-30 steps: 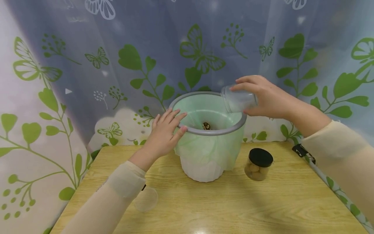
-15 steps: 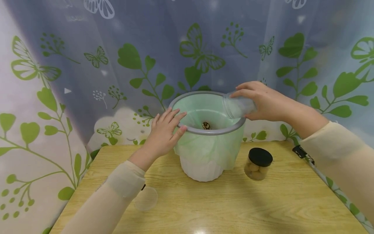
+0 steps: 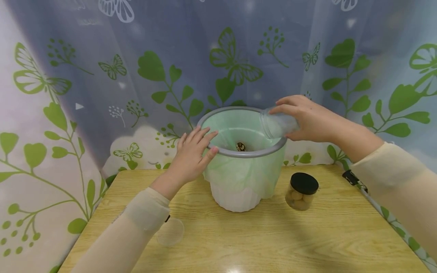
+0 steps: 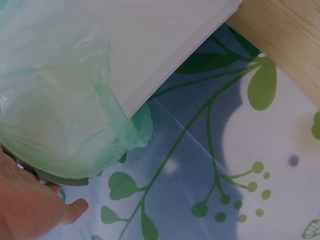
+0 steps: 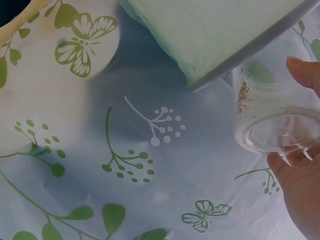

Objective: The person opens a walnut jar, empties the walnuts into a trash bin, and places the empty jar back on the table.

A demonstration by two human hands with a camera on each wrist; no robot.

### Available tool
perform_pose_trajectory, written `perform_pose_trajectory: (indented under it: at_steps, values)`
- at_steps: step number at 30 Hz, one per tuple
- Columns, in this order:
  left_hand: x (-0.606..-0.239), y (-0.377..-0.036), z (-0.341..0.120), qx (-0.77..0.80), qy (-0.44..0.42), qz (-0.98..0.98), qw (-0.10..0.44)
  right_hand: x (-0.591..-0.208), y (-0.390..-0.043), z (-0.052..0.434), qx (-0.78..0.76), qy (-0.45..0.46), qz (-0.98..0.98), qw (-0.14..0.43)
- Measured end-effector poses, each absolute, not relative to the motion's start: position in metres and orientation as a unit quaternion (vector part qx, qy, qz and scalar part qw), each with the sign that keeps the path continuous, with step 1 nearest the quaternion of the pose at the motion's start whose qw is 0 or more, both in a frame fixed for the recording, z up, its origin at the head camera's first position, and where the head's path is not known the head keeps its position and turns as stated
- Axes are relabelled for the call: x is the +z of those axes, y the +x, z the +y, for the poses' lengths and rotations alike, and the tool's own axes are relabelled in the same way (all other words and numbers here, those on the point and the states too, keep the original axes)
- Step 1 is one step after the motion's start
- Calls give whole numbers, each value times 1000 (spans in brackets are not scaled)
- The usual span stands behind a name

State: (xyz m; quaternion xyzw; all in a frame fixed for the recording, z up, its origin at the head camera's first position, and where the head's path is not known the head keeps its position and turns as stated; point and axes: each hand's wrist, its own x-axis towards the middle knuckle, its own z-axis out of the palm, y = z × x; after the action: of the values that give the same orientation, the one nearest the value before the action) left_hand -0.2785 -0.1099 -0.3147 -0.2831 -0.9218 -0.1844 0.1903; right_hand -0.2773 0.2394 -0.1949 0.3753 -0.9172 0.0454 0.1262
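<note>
My right hand grips the clear jar tilted over the bin at the tabletop's back edge; my left hand rests flat-fingered on its rim.

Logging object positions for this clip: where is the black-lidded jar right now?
In the head view, the black-lidded jar stands on the wooden table, right of the lined bin, below the right hand.
</note>
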Motion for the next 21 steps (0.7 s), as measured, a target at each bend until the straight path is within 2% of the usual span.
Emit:
perform_pose_trajectory:
  at_steps: [9,21]
  values:
    - [-315,-278,-110,-186,-286,-920,195,-199,-279,243,49,398,-902,160]
    - [-315,-278,-110,-185,-284,-921,192,-197,-276,247,49,400,-900,167]
